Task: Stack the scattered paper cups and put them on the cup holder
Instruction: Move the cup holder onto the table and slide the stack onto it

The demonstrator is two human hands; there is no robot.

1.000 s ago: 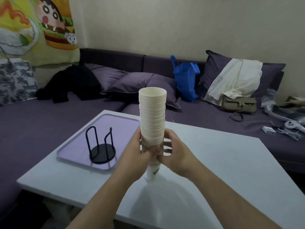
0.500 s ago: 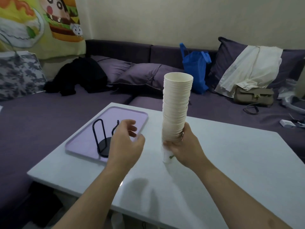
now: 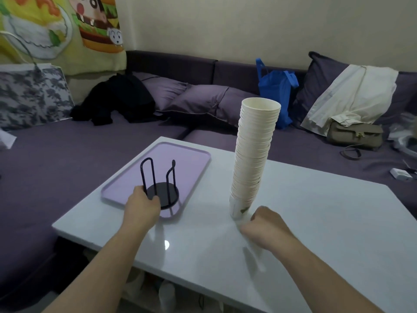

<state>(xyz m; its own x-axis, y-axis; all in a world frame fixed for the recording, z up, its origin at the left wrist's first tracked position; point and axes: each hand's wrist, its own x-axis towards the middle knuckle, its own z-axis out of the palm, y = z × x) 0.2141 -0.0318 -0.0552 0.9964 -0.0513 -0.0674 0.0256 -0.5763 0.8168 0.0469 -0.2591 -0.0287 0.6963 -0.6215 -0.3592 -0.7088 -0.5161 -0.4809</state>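
A tall stack of white paper cups (image 3: 255, 154) stands on a glossy white table (image 3: 316, 222), leaning slightly to the right toward its top. The bottom cup shows a small green print. To the left of the stack, a black wire cup holder (image 3: 161, 184), with a round base and upright wire loops, sits on a pale purple tray (image 3: 194, 163) near the table's left edge. The holder has no cups in it.

The right hand (image 3: 265, 229) rests on the table at the foot of the stack, fingers curled into a loose fist just beside the bottom cup; whether it touches the cup cannot be told. The left hand (image 3: 142, 206) reaches onto the tray, its fingers curled at the base of the holder's nearest wire loop, gripping it.

Behind the table runs a purple corner sofa (image 3: 67, 159) with matching cushions. On it lie black clothing (image 3: 119, 98), a blue shopping bag (image 3: 276, 86), a cream garment (image 3: 352, 96) draped over a cushion, and a tan handbag (image 3: 355, 134). A bright cartoon cloth (image 3: 56, 28) hangs on the cream wall at left.
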